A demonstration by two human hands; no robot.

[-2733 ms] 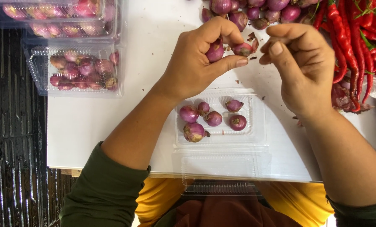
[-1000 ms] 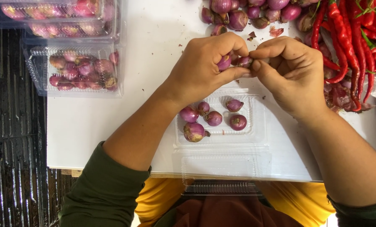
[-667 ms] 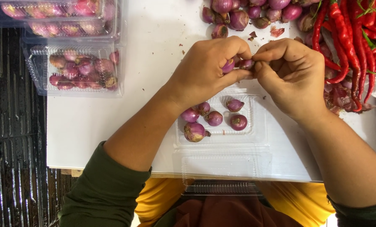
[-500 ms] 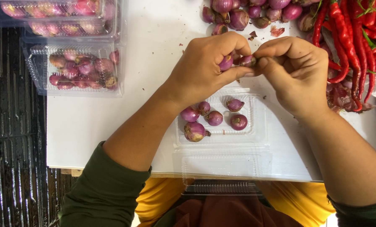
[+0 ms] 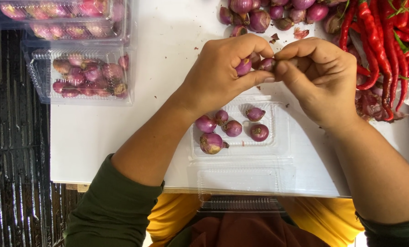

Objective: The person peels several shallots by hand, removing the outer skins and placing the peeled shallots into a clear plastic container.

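Right now both hands are meeting above the open tray (image 5: 281,137). The left hand (image 5: 223,75) is curling shut around a small purple shallot (image 5: 244,67), while the right hand (image 5: 321,77) is pinching a second shallot (image 5: 267,64) between thumb and fingers (image 5: 300,49). Five shallots (image 5: 232,128) are lying in the clear tray. Closed packs (image 5: 83,73) of shallots are sitting at far left on the white counter (image 5: 168,36); loose shallots (image 5: 259,13) and red chillies (image 5: 383,41) are lying beyond.
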